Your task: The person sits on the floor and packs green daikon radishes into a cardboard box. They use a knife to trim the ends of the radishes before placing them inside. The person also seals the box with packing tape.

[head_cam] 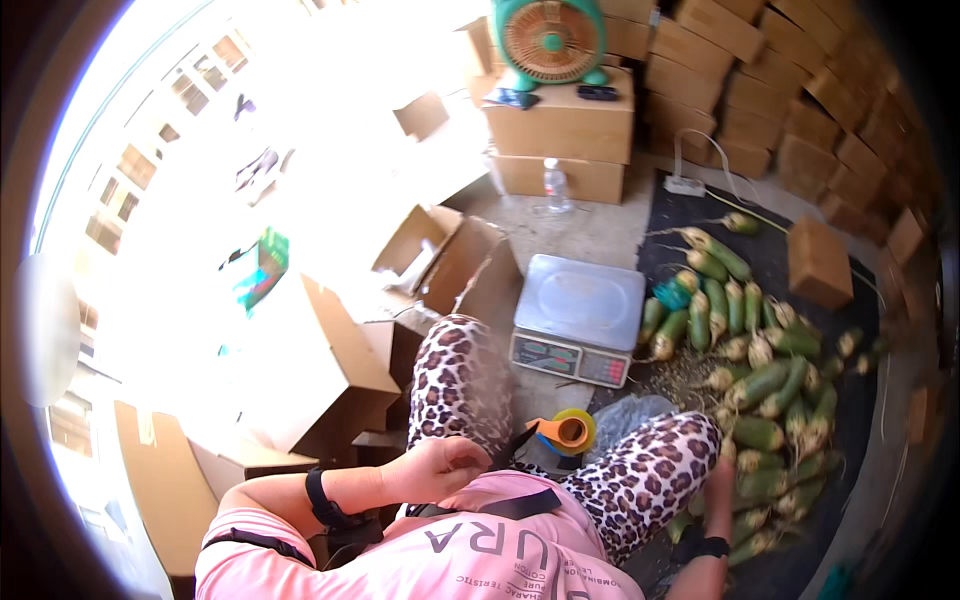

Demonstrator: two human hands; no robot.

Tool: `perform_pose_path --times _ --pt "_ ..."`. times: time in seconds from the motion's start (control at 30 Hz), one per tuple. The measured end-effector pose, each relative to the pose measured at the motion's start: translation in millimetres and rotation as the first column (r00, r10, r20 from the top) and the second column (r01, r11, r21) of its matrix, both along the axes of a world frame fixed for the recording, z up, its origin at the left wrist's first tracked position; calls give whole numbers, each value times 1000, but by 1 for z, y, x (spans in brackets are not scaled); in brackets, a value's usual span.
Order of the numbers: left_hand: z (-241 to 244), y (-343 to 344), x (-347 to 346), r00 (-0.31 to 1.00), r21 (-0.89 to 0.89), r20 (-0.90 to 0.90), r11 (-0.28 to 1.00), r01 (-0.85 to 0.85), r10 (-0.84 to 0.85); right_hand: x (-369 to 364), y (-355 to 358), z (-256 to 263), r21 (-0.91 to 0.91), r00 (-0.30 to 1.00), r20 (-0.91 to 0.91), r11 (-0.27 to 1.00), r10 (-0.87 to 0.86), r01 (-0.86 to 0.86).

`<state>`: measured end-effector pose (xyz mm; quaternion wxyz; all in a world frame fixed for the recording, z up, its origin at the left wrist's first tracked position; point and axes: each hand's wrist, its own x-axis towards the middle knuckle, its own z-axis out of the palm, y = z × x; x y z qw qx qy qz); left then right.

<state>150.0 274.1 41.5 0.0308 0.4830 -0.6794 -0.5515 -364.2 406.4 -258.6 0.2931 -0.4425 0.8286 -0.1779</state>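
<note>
My left hand (448, 466) is half curled over my lap, a dark band on its wrist; whether its fingers hold anything cannot be told. My right hand (721, 476) reaches down beside my right knee to the pile of green radishes (757, 433) on a dark mat; its fingers are blurred at the pile's near edge, and its grip is unclear. A digital weighing scale (579, 304) with a bare metal pan stands in front of me. An orange tape dispenser with yellow tape (574, 431) lies between my legs, next to a crumpled clear plastic bag (634, 421).
Open cardboard boxes (469, 262) stand ahead and to the left. A green fan (551, 41) sits on stacked cartons (559, 127), with a plastic bottle (555, 185) before them. A power strip (684, 186) and small carton (819, 262) rest at the mat's far side. Cartons (690, 75) line the wall.
</note>
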Motion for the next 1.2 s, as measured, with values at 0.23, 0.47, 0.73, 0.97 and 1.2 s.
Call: perform_pose_path --times 0.23,0.47,0.73,0.97,1.2 --pt "-38 111 24 513 -27 -321 534 -845 796 35 -265 212 -380 920 222 898 322 -222" --pt "-68 97 65 -170 185 -420 -99 -978 891 193 -331 167 -336 505 485 685 714 -646" --pt "-144 10 183 -772 747 -367 -329 -577 519 155 -292 117 110 665 362 679 653 -726" --pt "-165 -35 204 -781 834 -496 -43 -550 380 119 -270 128 66 668 117 666 735 -743" --pt "-137 -25 202 -641 761 -639 225 -609 425 137 -254 143 183 693 209 668 690 -721"
